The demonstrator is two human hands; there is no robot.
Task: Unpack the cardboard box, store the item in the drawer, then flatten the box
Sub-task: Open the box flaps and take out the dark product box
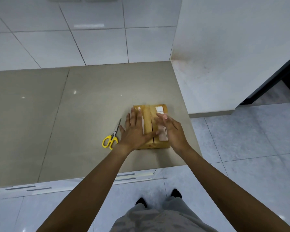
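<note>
A small brown cardboard box [151, 127], flaps closed along a centre seam and bearing white labels, lies flat on the grey stone-look countertop [84, 111] near its right edge, towards the near side. The left hand [135, 131] lies flat with fingers spread, palm down over the box's left half, grasping nothing, while the right hand [170, 129] is likewise unclenched, fingers extended over the label on the right half; actual contact of this hand cannot be confirmed. A pair of yellow-handled scissors [112, 137] rests on the countertop just left of the box, blades pointing to the far side, beside the left hand's little finger.
</note>
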